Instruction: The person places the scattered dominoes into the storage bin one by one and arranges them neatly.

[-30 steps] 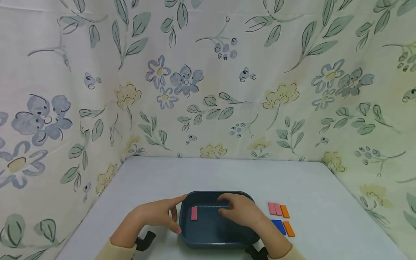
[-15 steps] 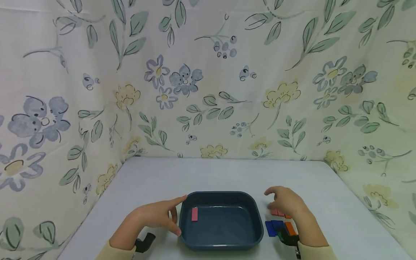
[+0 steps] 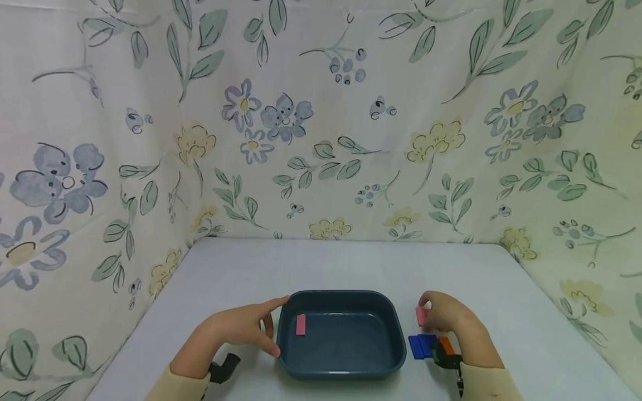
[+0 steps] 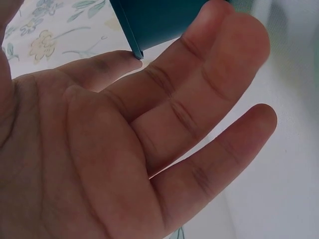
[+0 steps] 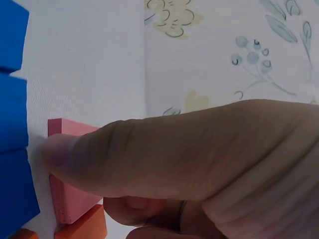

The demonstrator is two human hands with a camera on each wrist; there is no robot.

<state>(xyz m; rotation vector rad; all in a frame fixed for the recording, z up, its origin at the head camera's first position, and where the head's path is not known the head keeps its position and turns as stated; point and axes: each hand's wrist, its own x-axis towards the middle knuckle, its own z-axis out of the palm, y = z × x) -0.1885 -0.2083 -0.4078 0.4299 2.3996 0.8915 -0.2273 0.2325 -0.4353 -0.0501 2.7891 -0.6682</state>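
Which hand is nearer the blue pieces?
Right. The right hand is just beyond the blue pieces, at a pink piece; the left hand is across the dark tray, at its left side.

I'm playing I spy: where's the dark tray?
Low in the head view, the dark tray sits between the left hand, on its left, and blue blocks, on its right.

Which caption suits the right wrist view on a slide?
Right hand, its thumb across a pink block, near blue blocks and orange blocks.

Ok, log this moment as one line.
left hand: at tray rim; right hand: at pink block, grip unclear; in tray: other pink block; nearby: blue blocks
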